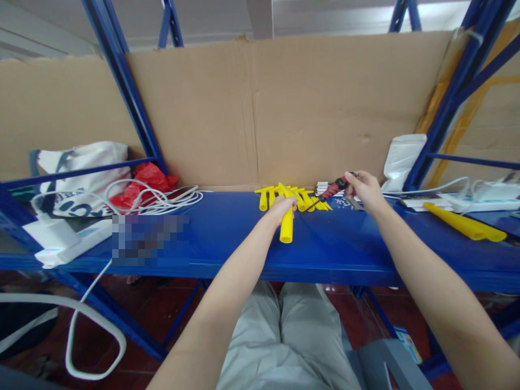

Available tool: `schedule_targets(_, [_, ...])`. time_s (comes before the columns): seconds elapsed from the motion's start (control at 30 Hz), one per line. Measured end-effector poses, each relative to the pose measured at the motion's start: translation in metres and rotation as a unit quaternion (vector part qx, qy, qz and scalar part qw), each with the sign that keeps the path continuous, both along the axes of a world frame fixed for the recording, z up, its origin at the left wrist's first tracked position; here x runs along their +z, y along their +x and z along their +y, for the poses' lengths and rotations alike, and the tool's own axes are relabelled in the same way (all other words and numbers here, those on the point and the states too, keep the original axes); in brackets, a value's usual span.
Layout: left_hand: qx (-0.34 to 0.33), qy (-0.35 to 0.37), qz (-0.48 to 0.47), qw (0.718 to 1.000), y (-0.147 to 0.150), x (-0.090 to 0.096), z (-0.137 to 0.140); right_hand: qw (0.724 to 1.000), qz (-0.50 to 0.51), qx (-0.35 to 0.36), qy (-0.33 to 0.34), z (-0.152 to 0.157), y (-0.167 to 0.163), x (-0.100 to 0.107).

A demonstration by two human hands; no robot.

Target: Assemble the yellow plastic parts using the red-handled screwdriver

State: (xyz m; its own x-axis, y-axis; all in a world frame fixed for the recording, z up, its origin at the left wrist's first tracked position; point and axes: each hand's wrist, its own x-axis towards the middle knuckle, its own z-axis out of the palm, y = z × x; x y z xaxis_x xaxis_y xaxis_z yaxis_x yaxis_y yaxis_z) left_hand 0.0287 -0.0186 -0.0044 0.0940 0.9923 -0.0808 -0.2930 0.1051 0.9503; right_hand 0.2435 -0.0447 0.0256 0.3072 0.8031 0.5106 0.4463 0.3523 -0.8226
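My left hand (pixel 281 208) is closed round a yellow plastic piece with a tube-shaped handle (pixel 286 230), whose open end points towards me. My right hand (pixel 364 189) grips a red and black screwdriver (pixel 333 188) by the end of its handle. The screwdriver's shaft slants down and left towards the piece in my left hand; whether its tip touches is too small to tell. Just behind my left hand lie several more yellow plastic pieces (pixel 264 201) in a row. Small light bits (pixel 343 202), perhaps screws, are scattered near my right hand.
The blue shelf (pixel 231 238) has a cardboard sheet (pixel 317 103) behind it. On the left are a white power strip (pixel 83 238), coiled white cable (pixel 162 200), a red bag (pixel 146 181) and a cloth bag (pixel 85 173). Yellow tubes (pixel 463 221) lie right, near a white pouch (pixel 403 160).
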Motion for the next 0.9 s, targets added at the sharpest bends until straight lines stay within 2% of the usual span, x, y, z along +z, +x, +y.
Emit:
schedule_targets(0.1, [-0.031,0.05,0.148,0.987,0.002,-0.005,0.0,0.996,0.036,-0.078,0.014,0.005,0.006,0.0])
schedule_targets(0.17, [-0.039,0.06,0.169,0.983,0.003,-0.007,-0.001,0.994,0.047,-0.1,0.024,0.009,0.011,0.0])
schedule_targets(0.37, [-0.036,0.048,0.118,0.991,0.006,-0.009,-0.001,0.992,0.052,-0.113,0.027,0.013,0.015,-0.004])
schedule_targets(0.57, [-0.036,0.086,0.158,0.983,0.006,-0.009,0.0,0.992,0.078,-0.099,0.028,0.011,0.006,-0.006])
schedule_targets(0.8, [-0.025,0.075,0.096,0.992,0.005,-0.009,0.001,0.992,0.084,-0.087,0.032,0.014,0.008,-0.009])
schedule_targets(0.9, [-0.015,0.078,0.1,0.992,0.005,-0.009,0.001,0.993,0.071,-0.085,0.033,0.017,0.011,-0.011])
